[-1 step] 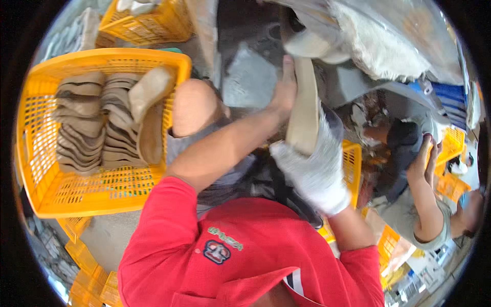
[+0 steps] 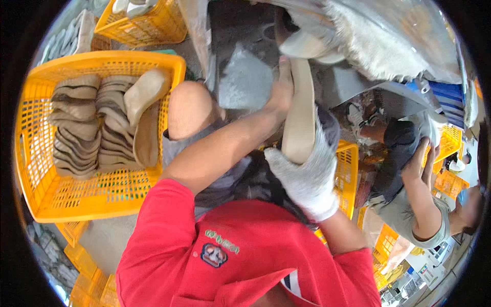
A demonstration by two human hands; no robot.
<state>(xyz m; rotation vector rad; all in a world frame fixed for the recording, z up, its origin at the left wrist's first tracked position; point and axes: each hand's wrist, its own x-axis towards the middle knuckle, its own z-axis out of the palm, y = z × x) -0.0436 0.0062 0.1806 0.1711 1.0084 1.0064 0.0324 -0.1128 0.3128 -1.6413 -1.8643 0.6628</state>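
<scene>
A long beige shoe sole (image 2: 300,115) is held in front of me, with its far end up by a pale rounded wheel-like part (image 2: 303,45). My bare left hand (image 2: 282,88) grips the sole along its left edge near the far end. Around the near end closes my right hand (image 2: 309,176), in a white knitted glove, its thumb lying across the sole's lower end. I cannot tell whether the far tip touches the pale part. To my left, a yellow basket (image 2: 97,207) holds several stacked beige soles (image 2: 76,148).
Shaggy white material (image 2: 373,46) hangs over the machine at the upper right. A grey sheet (image 2: 245,79) lies beyond my left forearm. Another yellow crate (image 2: 143,25) stands at the far left, and one (image 2: 348,174) beside my right hand. A co-worker (image 2: 422,204) sits at the right.
The gloved right hand and the sole's near end have shifted slightly left in the picture. Both hands keep their hold. The surroundings have also shifted a little.
</scene>
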